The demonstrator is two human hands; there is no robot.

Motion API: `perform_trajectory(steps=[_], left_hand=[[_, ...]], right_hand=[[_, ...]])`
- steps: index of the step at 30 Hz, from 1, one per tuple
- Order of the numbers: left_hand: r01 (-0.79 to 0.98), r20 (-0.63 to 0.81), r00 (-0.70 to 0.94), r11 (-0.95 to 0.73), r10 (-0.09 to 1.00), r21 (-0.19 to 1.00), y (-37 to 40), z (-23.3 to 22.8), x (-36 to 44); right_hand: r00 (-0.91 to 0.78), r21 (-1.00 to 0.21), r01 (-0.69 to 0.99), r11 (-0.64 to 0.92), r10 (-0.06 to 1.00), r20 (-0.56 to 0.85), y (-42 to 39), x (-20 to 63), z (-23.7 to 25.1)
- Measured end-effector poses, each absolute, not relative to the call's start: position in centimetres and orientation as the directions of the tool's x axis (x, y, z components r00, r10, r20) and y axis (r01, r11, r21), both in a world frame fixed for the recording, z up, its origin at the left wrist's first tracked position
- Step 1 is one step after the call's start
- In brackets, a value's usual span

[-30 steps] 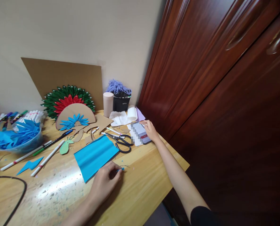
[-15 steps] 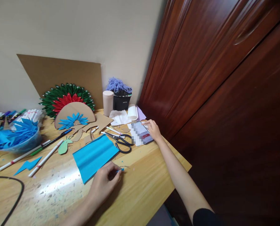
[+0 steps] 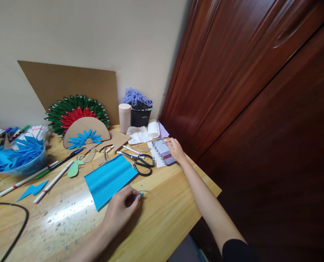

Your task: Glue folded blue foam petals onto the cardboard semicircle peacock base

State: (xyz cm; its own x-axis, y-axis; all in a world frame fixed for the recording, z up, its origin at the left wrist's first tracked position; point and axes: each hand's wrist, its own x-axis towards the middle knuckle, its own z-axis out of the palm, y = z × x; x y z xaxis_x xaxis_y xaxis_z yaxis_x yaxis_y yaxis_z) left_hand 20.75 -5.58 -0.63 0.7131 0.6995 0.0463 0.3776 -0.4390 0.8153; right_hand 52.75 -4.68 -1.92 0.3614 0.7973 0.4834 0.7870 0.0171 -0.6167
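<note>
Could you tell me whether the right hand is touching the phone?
Touching: the head view shows the right hand with its fingertips on the phone screen.

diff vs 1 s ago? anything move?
Almost nothing. The right hand shifted slightly on the phone, fingers still touching its screen. The left hand still pinches the blue scrap beside the blue paper. Scissors and pens unmoved.

Soft daylight, glare on the table (image 3: 69,214) — edges bowed, sharp focus
</note>
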Motion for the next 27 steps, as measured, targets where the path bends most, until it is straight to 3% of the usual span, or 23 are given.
perform_trajectory(steps=[16,27], left_hand=[[0.369,0.057,0.712,-0.442,0.700,0.817,-5.6,-0.7,20.6],[0.363,0.067,0.721,-0.458,0.690,0.811,-5.5,-0.6,20.7]], right_hand=[[0.422,-0.544,0.834,-0.097,0.747,0.514,-7.4,53.6,0.0],[0.370,-0.436,0.883,-0.173,0.828,0.421,-8.1,53.3,-0.3]])
